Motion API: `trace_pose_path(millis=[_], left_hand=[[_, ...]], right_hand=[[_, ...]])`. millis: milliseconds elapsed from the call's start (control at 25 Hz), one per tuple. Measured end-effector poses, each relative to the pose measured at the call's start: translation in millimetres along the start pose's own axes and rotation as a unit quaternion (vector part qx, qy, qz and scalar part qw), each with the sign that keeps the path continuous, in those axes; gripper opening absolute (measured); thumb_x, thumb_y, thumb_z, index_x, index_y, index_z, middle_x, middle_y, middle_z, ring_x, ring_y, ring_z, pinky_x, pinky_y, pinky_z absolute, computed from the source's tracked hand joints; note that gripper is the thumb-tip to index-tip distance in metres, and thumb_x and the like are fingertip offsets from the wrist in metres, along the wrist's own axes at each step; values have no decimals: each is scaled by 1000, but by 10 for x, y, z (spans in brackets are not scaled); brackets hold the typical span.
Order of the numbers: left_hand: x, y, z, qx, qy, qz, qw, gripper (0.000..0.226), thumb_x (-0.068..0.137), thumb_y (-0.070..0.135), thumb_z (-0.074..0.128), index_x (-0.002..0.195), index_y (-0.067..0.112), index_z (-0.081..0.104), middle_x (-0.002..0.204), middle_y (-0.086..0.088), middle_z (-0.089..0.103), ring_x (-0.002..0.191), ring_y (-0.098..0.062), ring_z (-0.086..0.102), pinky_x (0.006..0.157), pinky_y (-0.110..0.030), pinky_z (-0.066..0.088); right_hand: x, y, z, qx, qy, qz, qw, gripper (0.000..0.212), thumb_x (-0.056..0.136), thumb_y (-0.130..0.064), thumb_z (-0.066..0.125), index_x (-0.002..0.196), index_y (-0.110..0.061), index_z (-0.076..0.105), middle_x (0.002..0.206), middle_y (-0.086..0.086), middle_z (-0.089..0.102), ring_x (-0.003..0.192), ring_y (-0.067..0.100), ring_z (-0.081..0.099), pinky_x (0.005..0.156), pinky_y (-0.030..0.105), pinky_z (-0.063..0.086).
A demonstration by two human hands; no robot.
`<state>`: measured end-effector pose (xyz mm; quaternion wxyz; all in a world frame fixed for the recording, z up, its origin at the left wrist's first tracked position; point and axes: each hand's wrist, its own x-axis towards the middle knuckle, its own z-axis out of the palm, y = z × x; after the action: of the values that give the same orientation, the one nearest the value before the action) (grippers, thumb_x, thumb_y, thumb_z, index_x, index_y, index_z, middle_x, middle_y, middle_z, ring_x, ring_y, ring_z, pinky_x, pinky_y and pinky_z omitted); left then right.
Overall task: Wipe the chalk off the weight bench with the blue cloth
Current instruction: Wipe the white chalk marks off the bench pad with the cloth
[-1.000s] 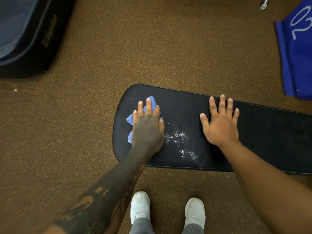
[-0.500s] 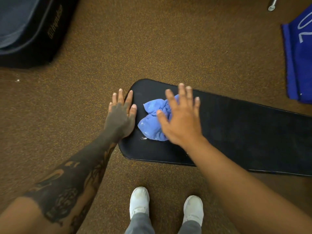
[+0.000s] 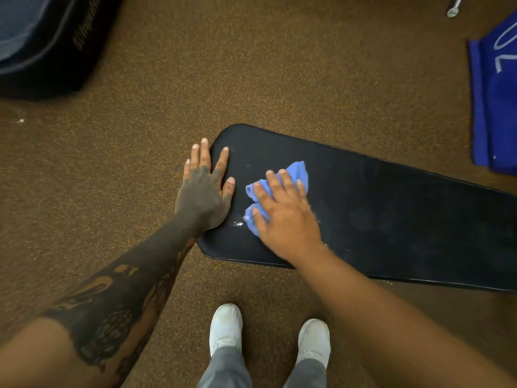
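Note:
The black weight bench pad runs from the middle of the view out to the right edge. A crumpled blue cloth lies on its left part, and my right hand presses flat on it with straight fingers. My left hand rests flat on the pad's rounded left end, fingers spread, partly over the edge. A small white chalk smear shows between the two hands, with faint specks near the front edge by my right wrist.
Brown speckled floor surrounds the bench. A dark padded piece of equipment sits at the top left. A blue towel lies on the floor at the right edge, with a metal bar end above it. My white shoes stand below the bench.
The cloth passed from my left hand to my right hand, which now presses it slightly further right. My left hand moved to the pad's left end. The large chalk patch is gone.

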<state>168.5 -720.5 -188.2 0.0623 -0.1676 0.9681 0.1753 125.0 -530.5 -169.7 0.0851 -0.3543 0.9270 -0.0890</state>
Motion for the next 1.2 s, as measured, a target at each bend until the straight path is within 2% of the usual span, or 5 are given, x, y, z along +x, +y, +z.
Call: trace_pose_path(millis=[200,440,680,880,1200], left_hand=[[15,-51,21,-99,-6,19,995,59,101,38,30,155,22,12,163,-11,-8,149,-31,-11,119,-43,2],[22,-105,-17,-199,6,26,980,58,98,39,27,153,20,24,164,-8,0,150,-27,-7,117,-34,1],[27,-101,-27,-267,4,9,964,57,98,39,22,151,20,29,164,-6,5,150,-22,-4,115,-29,0],[52,-81,-55,-304,11,-15,952,58,97,39,17,149,18,35,163,-5,10,150,-21,1,114,-22,1],[1,-54,19,-181,25,3,983,62,97,49,13,153,24,23,164,-5,4,150,-25,-5,120,-48,-1]], right_hand=[[380,-11,6,12,24,127,992,52,95,-34,35,143,-17,40,156,12,26,146,32,12,116,53,9],[-283,-201,84,23,0,-48,999,46,94,-30,40,136,-13,52,151,12,38,143,31,24,114,53,19],[436,-142,42,21,20,118,993,48,97,-30,35,142,-14,42,157,10,24,147,28,10,115,50,8],[-189,-742,197,28,2,-54,998,49,92,-29,34,133,-11,54,151,9,39,144,27,23,114,50,19],[73,-96,73,23,51,91,994,45,95,-34,40,134,-17,54,153,13,34,145,30,19,113,60,13]])
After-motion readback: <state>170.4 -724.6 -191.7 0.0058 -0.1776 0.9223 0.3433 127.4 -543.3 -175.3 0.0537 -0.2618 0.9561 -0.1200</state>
